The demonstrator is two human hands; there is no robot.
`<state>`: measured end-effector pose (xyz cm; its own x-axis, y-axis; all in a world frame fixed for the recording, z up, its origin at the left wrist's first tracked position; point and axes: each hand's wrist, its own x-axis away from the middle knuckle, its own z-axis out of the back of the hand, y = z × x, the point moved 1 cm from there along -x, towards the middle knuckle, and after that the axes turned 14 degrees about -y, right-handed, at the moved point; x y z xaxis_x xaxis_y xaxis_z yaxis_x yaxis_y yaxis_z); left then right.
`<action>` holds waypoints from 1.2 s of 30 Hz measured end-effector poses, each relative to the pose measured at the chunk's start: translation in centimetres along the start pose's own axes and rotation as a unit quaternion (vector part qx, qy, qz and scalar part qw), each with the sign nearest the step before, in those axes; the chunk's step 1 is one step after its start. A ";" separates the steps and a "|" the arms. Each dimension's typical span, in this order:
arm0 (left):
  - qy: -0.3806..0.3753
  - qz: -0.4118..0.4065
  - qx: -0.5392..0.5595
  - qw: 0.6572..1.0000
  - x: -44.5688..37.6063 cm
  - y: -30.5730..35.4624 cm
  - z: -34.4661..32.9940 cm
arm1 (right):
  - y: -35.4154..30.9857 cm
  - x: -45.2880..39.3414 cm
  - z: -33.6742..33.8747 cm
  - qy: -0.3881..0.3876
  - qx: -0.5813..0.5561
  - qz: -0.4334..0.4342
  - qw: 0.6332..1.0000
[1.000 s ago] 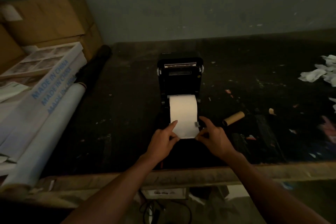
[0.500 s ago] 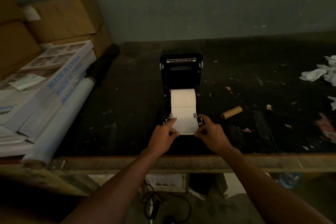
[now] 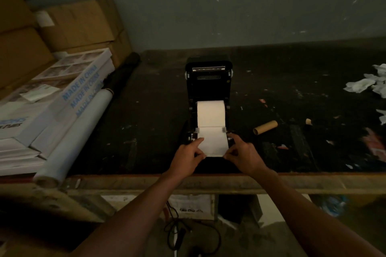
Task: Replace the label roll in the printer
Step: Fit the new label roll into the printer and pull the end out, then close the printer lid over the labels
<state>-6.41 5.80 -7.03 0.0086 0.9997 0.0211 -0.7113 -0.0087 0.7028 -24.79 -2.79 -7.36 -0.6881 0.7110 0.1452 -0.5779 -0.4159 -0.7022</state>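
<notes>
A black label printer (image 3: 208, 83) stands on the dark table with its lid tipped up and back. A white label roll (image 3: 211, 112) sits in its bay, and the loose end of the roll runs forward under two small clear guides to the printer's front. My left hand (image 3: 188, 157) pinches the left front corner of that paper end. My right hand (image 3: 242, 155) pinches the right front corner, index finger by the right guide. A bare cardboard core (image 3: 265, 127) lies on the table to the right of the printer.
Cardboard boxes (image 3: 69, 25), flat white cartons printed MADE IN CHINA (image 3: 81, 87) and a long white paper tube (image 3: 79, 135) crowd the left. Crumpled white paper (image 3: 359, 85) and scraps lie at the right. The table's worn front edge (image 3: 229, 181) is near; cables hang below.
The label end has been drawn forward and laid flat under the guides. Both hands slid from the guides to the paper's front corners. The view shifted a little.
</notes>
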 end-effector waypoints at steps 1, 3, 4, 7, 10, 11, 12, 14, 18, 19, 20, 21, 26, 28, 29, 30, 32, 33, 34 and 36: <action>-0.002 -0.001 -0.001 1.000 0.1 0.0 0.0 | 0.0 0.0 0.0 0.001 0.001 0.002 1.000; -0.012 0.001 0.002 1.000 0.2 0.0 0.0 | 0.0 0.0 0.0 -0.001 0.002 0.003 1.000; -0.020 0.003 0.006 1.000 0.2 0.0 0.1 | 0.0 0.0 0.0 -0.006 0.003 0.004 1.000; -0.043 -0.001 0.023 0.999 -0.4 -0.1 1.2 | -0.2 -0.1 0.8 -0.017 -0.009 0.016 1.000; -0.001 -0.009 0.023 1.000 -2.9 0.1 4.8 | -1.3 -1.0 3.7 0.022 -0.032 0.033 0.999; 0.027 -0.005 0.021 0.999 -4.1 0.3 6.6 | -1.9 -1.6 5.1 0.048 -0.033 0.035 0.998; 0.053 -0.001 0.021 0.998 -5.5 0.6 8.4 | -2.5 -2.4 6.6 0.075 -0.028 0.038 0.996; 0.087 0.002 0.030 0.996 -8.5 1.3 12.2 | -4.1 -4.3 9.6 0.114 -0.013 0.047 0.992; 0.132 0.013 0.034 0.991 -15.0 2.2 18.7 | -6.5 -9.4 15.0 0.151 -0.041 0.057 0.986; 0.134 0.022 0.032 0.990 -16.6 2.2 19.9 | -6.9 -10.9 16.1 0.153 -0.054 0.053 0.985; 0.129 0.032 0.034 0.991 -18.1 2.0 20.9 | -7.2 -12.4 16.9 0.155 -0.065 0.049 0.985; 0.119 0.041 0.038 0.991 -19.6 1.7 21.5 | -7.5 -13.8 17.6 0.157 -0.073 0.043 0.984; 0.048 0.085 0.048 0.994 -25.4 0.0 22.1 | -7.0 -19.7 19.3 0.162 -0.103 -0.018 0.981; 0.020 0.093 0.068 0.993 -27.0 -0.5 21.6 | -6.6 -21.2 19.6 0.151 -0.119 -0.046 0.980; 0.005 0.097 0.077 0.992 -27.5 -0.7 21.2 | -6.4 -21.8 19.6 0.147 -0.124 -0.059 0.980; -0.008 0.100 0.082 0.992 -27.9 -0.9 20.7 | -6.3 -22.2 19.6 0.142 -0.128 -0.071 0.979; -0.022 0.103 0.077 0.991 -28.2 -1.2 19.8 | -5.9 -22.7 19.5 0.127 -0.130 -0.088 0.980; -0.024 0.105 0.077 0.991 -28.3 -1.3 19.4 | -5.7 -22.8 19.3 0.117 -0.130 -0.094 0.980; -0.022 0.107 0.076 0.991 -28.2 -1.4 19.1 | -5.5 -22.9 19.1 0.108 -0.136 -0.100 0.980; -0.010 0.106 0.074 0.992 -27.8 -1.2 18.9 | -5.4 -22.7 18.7 0.096 -0.163 -0.102 0.977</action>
<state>7.49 -22.37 4.92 -0.1151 0.9745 0.1927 -0.5880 -0.2231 0.7774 -14.28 -27.27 6.12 -0.4601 0.8663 0.1945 -0.5034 -0.0741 -0.8609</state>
